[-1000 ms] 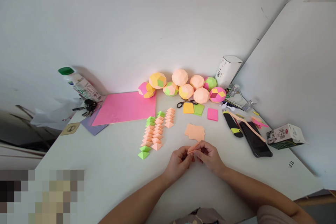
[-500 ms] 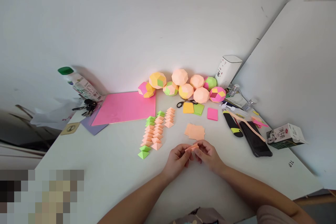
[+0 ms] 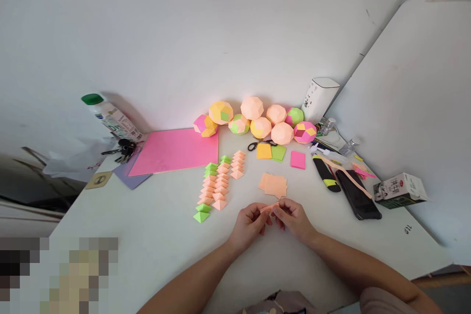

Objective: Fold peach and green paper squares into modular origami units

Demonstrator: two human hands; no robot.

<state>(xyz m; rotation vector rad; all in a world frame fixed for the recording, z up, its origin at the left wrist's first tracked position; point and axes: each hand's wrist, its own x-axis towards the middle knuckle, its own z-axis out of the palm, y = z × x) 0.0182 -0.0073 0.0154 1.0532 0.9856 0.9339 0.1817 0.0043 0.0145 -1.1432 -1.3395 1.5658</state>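
Between my fingertips is a small folded piece of peach paper (image 3: 270,208), held low over the table. My left hand (image 3: 250,222) pinches its left end, and my right hand (image 3: 291,217) pinches the right end. Fingers partly cover the paper, so its full shape is hidden. Just beyond my hands lies a stack of peach paper squares (image 3: 275,185). To the left, folded paper units in peach and green (image 3: 221,181) overlap in three rows. Faceted paper balls (image 3: 252,108) in peach, yellow, pink and green are piled against the wall.
Black scissors (image 3: 253,146) lie behind yellow, green and pink paper squares (image 3: 298,160). A pink board (image 3: 174,152), keys (image 3: 125,148) and a green-capped bottle (image 3: 114,117) are at left. On the right are a utility knife (image 3: 326,174), a phone (image 3: 356,196) and a milk carton (image 3: 399,190).
The peach paper between my fingers now looks flatter and narrower. My right hand has dipped slightly, showing more of the stack's lower corner. Everything else stays in place.
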